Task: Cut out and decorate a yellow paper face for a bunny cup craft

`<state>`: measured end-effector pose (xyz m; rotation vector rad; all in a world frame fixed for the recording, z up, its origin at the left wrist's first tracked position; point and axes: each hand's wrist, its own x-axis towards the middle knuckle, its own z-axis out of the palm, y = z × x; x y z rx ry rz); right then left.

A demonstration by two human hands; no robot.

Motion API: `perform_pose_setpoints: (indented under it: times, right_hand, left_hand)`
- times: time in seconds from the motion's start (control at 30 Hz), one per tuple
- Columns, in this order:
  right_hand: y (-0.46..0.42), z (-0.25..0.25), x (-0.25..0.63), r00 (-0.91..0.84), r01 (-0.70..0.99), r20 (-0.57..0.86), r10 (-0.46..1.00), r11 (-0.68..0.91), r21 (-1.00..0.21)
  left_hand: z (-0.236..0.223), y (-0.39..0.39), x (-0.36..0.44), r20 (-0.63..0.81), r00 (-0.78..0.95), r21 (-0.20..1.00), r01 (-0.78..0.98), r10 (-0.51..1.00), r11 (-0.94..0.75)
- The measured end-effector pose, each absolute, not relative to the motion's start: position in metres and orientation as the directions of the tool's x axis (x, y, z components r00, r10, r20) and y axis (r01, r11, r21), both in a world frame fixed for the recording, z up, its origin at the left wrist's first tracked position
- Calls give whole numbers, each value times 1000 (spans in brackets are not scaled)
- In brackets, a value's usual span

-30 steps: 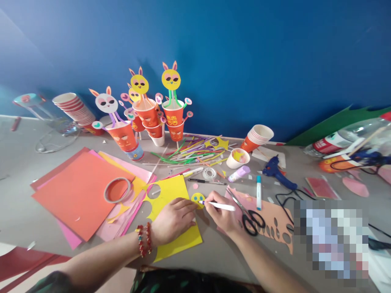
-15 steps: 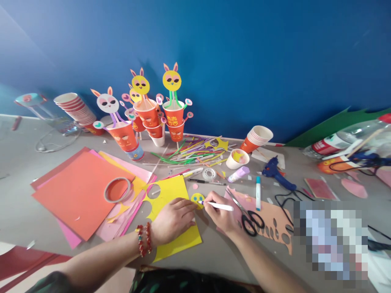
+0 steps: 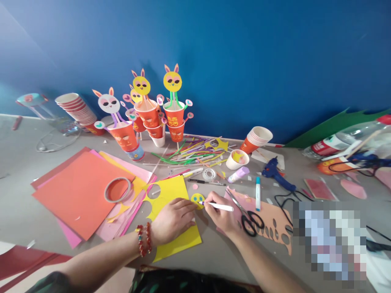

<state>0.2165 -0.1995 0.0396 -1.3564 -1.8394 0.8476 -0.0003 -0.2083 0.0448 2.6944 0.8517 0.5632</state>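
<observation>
My left hand lies flat on a yellow sheet of paper with round cut-outs along its left edge. Its fingers are stretched out, the index tip at the lower left edge of a small yellow paper disc. Two blue-green eye spots show on the disc. In my right hand is a white marker, pinched near its tip, which touches the disc. To the right, black-handled scissors rest on pink and orange cut paper. A teal-capped marker lies beyond them.
Paper cups with rabbit-faced figures stand at the back, beside a pile of coloured sticks. Left are orange sheets with a tape roll. A blue glue gun and its black cord lie right, near a bottle.
</observation>
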Motion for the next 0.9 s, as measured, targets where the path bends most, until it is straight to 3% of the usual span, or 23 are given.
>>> perform_pose_setpoints:
  times: [0.9]
  right_hand:
    - [-198, 34, 218, -196, 498, 207, 958, 279, -821]
  left_hand:
    - [44, -208, 0, 285, 749, 363, 493, 598, -791]
